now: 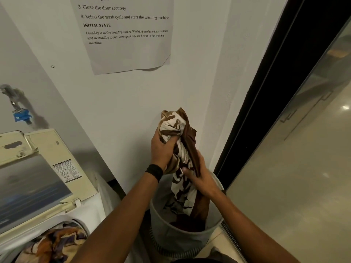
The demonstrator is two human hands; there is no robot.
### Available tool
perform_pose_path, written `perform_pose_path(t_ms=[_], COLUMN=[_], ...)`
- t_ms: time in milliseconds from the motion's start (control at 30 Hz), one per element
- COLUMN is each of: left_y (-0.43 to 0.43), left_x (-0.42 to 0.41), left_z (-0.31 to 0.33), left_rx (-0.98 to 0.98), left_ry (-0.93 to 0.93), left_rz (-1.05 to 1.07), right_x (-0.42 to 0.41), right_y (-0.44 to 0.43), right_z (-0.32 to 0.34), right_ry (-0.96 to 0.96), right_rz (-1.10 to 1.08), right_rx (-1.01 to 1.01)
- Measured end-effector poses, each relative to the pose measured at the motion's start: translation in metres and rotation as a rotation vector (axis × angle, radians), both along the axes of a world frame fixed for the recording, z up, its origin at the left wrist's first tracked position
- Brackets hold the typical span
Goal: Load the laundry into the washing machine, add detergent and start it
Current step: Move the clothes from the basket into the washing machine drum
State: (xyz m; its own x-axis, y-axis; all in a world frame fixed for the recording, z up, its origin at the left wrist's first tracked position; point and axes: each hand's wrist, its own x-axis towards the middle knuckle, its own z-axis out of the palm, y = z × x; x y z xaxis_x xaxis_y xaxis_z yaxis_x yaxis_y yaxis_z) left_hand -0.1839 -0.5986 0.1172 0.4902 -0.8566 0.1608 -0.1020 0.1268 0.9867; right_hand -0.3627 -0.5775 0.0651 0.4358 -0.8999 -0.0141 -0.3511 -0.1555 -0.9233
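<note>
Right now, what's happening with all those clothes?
A person holds a brown-and-white patterned cloth half out of the grey laundry basket with both hands. The left hand grips the bunched top of it, and the right hand holds it lower down. Dark clothes lie in the basket. Beside it, the washing machine stands with its lid up and colourful laundry already inside.

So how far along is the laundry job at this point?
Done: the washer lid is up and patterned laundry lies in the drum. In hand: left hand and right hand grip a brown-and-white cloth, partly out of the grey basket. Left: dark clothing in the basket, then detergent, closing, starting.
</note>
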Motion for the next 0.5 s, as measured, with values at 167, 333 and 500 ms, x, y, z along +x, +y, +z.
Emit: perform_pose_path(t_ms=[167, 333, 500], left_y=[0.003, 0.001, 0.009], left_x=[0.009, 0.002, -0.017], left_z=[-0.015, -0.024, -0.007], left_rx=[0.084, 0.172, 0.08], left_ry=[-0.089, -0.332, -0.027], left_rz=[0.075, -0.016, -0.276], right_x=[-0.024, 0.0, 0.036], right_y=[-0.017, -0.046, -0.072], right_z=[0.015, 0.112, 0.108], right_ry=[0.096, -0.263, -0.313], right_rz=[-0.122, -0.125, -0.224], right_rx=[-0.161, -0.198, -0.227])
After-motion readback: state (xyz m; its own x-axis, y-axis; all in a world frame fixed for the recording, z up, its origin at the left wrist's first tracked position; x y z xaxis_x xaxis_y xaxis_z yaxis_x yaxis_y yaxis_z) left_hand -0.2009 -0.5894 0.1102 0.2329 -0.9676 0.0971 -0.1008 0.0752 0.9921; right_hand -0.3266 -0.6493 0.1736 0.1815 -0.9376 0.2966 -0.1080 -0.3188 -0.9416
